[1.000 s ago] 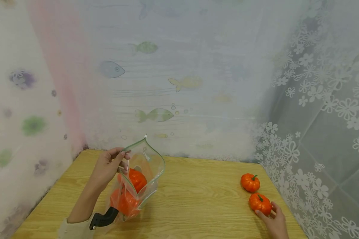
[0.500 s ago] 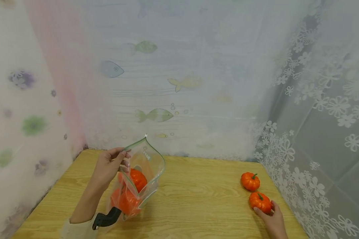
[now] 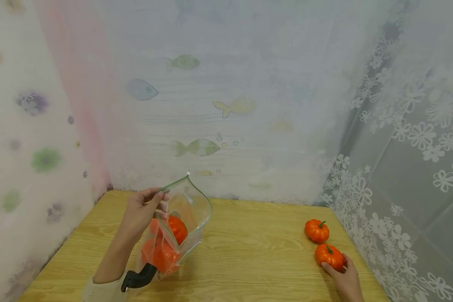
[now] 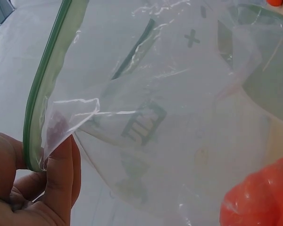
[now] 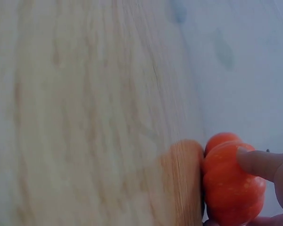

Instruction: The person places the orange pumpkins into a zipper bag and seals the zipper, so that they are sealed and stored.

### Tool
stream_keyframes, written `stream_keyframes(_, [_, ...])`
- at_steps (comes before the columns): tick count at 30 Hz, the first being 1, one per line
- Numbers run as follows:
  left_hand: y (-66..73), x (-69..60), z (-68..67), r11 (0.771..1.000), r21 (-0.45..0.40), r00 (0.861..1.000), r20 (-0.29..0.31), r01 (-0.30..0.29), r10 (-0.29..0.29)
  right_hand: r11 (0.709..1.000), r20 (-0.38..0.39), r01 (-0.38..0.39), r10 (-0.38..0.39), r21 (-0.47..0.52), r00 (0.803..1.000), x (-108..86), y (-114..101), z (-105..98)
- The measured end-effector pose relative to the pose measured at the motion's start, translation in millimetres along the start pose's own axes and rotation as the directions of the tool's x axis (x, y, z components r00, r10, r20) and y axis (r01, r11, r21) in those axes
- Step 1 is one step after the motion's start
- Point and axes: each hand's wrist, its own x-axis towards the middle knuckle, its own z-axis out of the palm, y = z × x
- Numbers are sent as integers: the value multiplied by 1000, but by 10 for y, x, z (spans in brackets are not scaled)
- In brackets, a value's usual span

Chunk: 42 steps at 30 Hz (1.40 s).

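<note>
My left hand (image 3: 141,212) pinches the green-edged rim of a clear zip bag (image 3: 200,201), whose mouth gapes. Inside the bag lie orange pumpkins (image 3: 178,230); the plastic blurs the lower ones. In the left wrist view, thumb and fingers (image 4: 61,183) meet at the bag's corner, and part of a pumpkin (image 4: 259,197) shows through the film. Far to the right, my right hand (image 3: 348,281) grips a small orange pumpkin (image 3: 329,257) with a green stem, thumb on one side and fingers on the other. That pumpkin seems to rest on the table.
Another small pumpkin (image 3: 317,231) stands just behind the gripped one, near the right edge of the wooden table (image 3: 249,251). Sheets printed with fish and flowers surround the table at the back and sides. A black wrist mount (image 3: 139,277) sits by the left sleeve.
My left hand and the bag have shifted very slightly to the right. The right hand keeps its place around the pumpkin.
</note>
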Motion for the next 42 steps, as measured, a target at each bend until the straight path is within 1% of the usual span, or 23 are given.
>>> stream_keyframes(8, [-43, 78, -18, 1000, -2, 1000, 2, 18, -18, 999, 10, 16, -16, -29, 1000, -14, -19, 33])
stream_keyframes(12, [-72, 117, -35, 1000, -9, 1000, 7, 15, -15, 1000, -10, 10, -10, -10, 1000, -54, -45, 101])
stream_keyframes(17, [-92, 157, -53, 1000, -11, 1000, 1, 17, -17, 999, -31, 10, -9, 33, 999, -149, -167, 186])
stream_keyframes(20, [-99, 173, -64, 1000, -11, 1000, 2, 24, -24, 997, -48, 21, -17, 73, 999, -207, -229, 235])
stream_keyframes(22, [-105, 186, -71, 1000, -12, 1000, 5, 26, -26, 990, -63, 24, -16, 136, 998, -237, -260, 269])
stream_keyframes(26, [-116, 215, -85, 1000, -15, 1000, 10, 22, -22, 963, -93, 27, -2, 268, 996, -291, -326, 323])
stream_keyframes(29, [-121, 232, -99, 1000, -13, 1000, 11, 23, -23, 949, -107, 28, 5, 313, 994, -330, -378, 354])
stream_keyframes(33, [-119, 255, -115, 999, -8, 999, 12, 33, -33, 946, -132, 41, 2, 322, 991, -385, -437, 401])
stream_keyframes(37, [-121, 284, -127, 999, -14, 999, 16, 35, -35, 944, -120, 53, -15, 325, 993, -427, -499, 445])
stream_keyframes(42, [-133, 319, -142, 999, -30, 999, 35, 15, -14, 963, -78, 104, -86, 251, 993, -498, -589, 489])
